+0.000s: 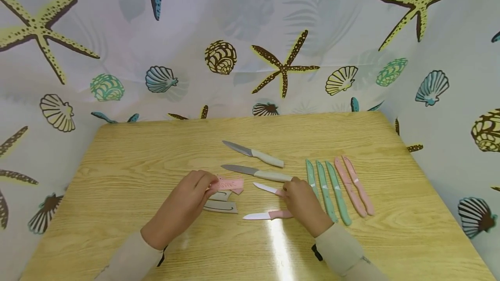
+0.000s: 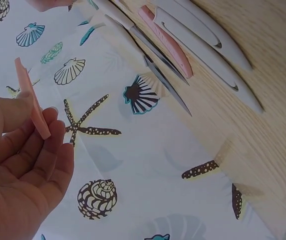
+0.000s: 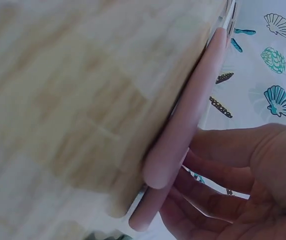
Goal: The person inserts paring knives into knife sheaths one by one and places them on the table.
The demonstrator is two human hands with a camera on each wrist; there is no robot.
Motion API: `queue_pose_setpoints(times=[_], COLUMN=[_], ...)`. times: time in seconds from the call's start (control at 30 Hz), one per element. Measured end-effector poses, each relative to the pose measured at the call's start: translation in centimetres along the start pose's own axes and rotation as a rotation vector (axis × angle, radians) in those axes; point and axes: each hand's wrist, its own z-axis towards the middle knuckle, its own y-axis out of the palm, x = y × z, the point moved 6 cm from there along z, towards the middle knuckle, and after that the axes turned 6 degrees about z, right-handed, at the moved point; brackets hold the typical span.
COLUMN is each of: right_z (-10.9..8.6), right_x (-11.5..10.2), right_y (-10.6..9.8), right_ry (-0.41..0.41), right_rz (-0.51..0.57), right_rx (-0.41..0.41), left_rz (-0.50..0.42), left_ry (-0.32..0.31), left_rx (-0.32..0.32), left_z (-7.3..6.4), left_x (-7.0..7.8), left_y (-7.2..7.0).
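My left hand [image 1: 187,198] pinches a pink blade sheath [image 2: 35,105] between thumb and fingertips, raised over the table. A second pink sheath [image 1: 237,191] and two off-white sheaths [image 1: 220,207] lie under and beside it. On the right, my right hand [image 1: 306,205] grips the handle of a small pink paring knife [image 1: 278,191], whose white blade points left. Nearer to me lies another pink paring knife [image 1: 280,214]; in the right wrist view its pink handle [image 3: 187,110] partly covers the fingertips. Two bare knives with off-white handles, one farther back [image 1: 267,158] and one nearer [image 1: 273,176], lie beyond.
To the right of my right hand, several sheathed knives lie side by side: green ones [image 1: 339,198] and pink ones [image 1: 361,187]. The wooden table [image 1: 136,151] ends at the back against a cloth [image 1: 187,29] printed with starfish and shells.
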Motion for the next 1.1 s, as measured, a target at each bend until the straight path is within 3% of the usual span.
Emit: queue_pose_setpoints(times=[0.37, 0.6, 0.9, 1.1], right_z=[0.0, -0.6, -2.2, -3.0], right_x=[-0.2, -1.5, -4.0, -5.1], right_y=[0.2, -1.7, -4.2, -5.2], right_ry=[-0.040, -0.063, -0.215, -0.271], right_rz=[-0.076, -0.090, -0.116, -0.112], right_rx=[0.011, 0.073, 0.184, 0.231], left_rz=[0.008, 0.008, 0.007, 0.016], left_ry=[0.001, -0.005, 0.001, 0.005], left_rx=[0.003, -0.004, 0.001, -0.009], left_z=[0.1, 0.4, 0.5, 0.5], left_x=[0.4, 0.5, 0.5, 0.6], left_y=[0.1, 0.2, 0.3, 0.6])
